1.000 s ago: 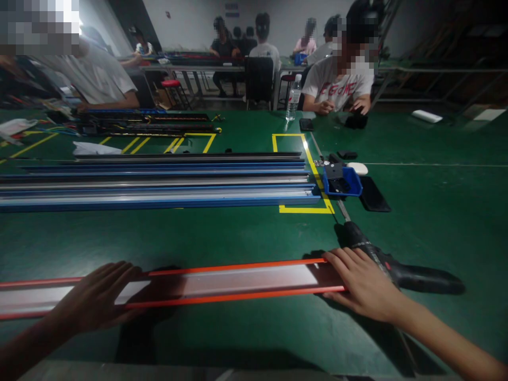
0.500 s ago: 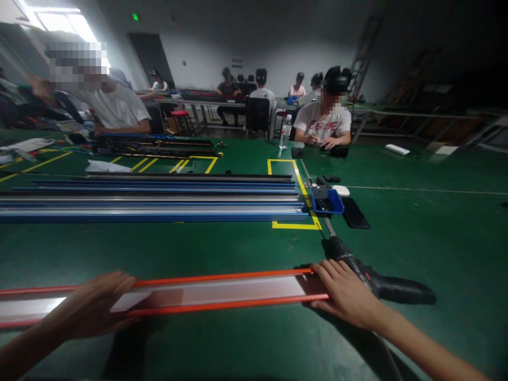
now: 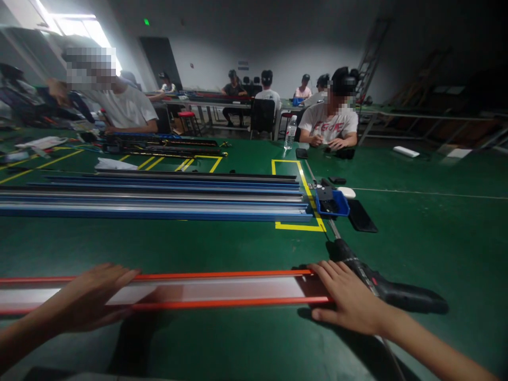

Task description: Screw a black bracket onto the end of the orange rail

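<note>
A long channel with orange-red edges and a pale, shiny inside (image 3: 238, 288) lies across the near part of the green table. My left hand (image 3: 93, 296) grips it from above, fingers over the far edge and thumb by the near edge. At its right end is my right hand (image 3: 345, 296), its fingers on the far corner and its thumb apart, just below the near edge. This hand looks spread rather than wrapped round the channel. Just beyond the right hand lies a black power tool (image 3: 408, 296).
Several blue and black rails (image 3: 159, 206) lie beyond the channel. Near their right ends are a blue bin (image 3: 333, 205), a black phone (image 3: 362, 216) and a water bottle (image 3: 290, 133). Two people sit across the green table (image 3: 436, 243); more people are behind.
The channel has levelled slightly, its left part shifting away from me along with my left hand. My right thumb has come away from the near edge. The view has shifted a little.
</note>
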### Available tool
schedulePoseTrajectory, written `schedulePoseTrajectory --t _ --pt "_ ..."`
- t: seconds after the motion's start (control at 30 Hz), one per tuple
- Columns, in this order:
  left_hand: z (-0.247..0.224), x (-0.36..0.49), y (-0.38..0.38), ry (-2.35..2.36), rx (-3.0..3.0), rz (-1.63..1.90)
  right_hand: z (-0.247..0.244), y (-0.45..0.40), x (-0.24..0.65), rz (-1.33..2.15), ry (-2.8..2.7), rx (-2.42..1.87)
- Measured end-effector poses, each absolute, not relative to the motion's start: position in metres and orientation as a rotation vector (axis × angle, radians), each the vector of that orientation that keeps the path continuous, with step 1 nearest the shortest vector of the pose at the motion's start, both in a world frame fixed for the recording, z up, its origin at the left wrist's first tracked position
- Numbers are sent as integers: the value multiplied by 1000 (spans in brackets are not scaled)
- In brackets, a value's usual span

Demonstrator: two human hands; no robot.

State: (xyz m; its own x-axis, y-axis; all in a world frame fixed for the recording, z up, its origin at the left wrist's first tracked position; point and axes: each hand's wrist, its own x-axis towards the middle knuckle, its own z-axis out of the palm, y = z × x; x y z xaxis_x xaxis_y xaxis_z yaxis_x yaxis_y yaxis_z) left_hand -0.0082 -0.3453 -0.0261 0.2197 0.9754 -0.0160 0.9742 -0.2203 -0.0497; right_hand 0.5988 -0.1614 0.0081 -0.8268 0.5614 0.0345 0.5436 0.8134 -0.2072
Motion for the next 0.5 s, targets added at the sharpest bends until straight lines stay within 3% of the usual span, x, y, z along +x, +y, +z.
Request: schedulePoseTrajectory --t 0.17,0.37,0.5 --pt "-2 11 -291 -1869 -2333 41 24 -129 584 532 -2895 -947" --pt "4 78 -171 -1691 -2262 -103 11 -39 510 -1 -2645 -1221" --pt "-13 107 -127 -1656 -2230 -155 1 -5 481 -70 -2636 -1210"
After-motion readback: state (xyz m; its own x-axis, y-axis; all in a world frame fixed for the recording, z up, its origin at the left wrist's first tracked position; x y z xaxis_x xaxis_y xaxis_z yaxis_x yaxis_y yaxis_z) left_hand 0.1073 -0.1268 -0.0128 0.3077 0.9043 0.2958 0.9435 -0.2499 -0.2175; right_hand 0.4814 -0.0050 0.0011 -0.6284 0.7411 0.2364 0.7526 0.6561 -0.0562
